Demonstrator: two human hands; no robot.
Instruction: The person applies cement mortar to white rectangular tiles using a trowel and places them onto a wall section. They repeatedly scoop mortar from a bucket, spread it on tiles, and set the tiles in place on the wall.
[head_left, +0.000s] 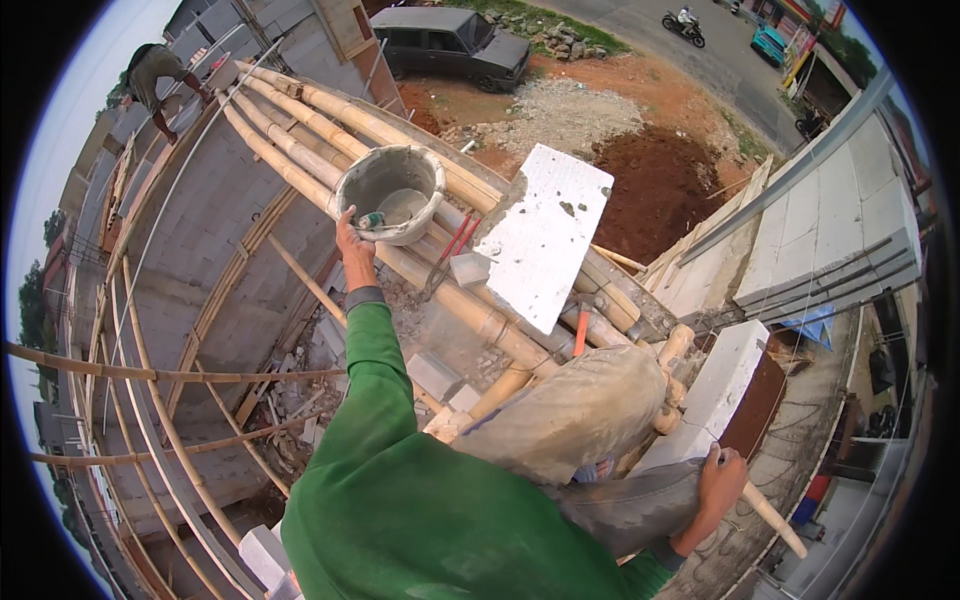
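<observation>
My left hand (355, 242) is closed at the near-left rim of a round bucket (430, 215) crusted with grey mortar. The bucket stands on bamboo poles (480, 315). A small green-and-white item (371, 220) lies just inside the rim beside my fingers. My right hand (722, 482) is closed near my bent knee, next to a white block (725, 385); whatever its fingers hold is hidden. Between the hands, a large white block (548, 235) with mortar along one edge rests across the poles. A red-handled tool (455, 240) leans beside the bucket.
Bamboo scaffolding (150, 375) spans a drop on the left, with rubble (290, 390) below. Stacked white block walls (840, 225) rise on the right. Another person (160, 80) bends over at the far left. A dark car (450, 45) stands on the ground beyond.
</observation>
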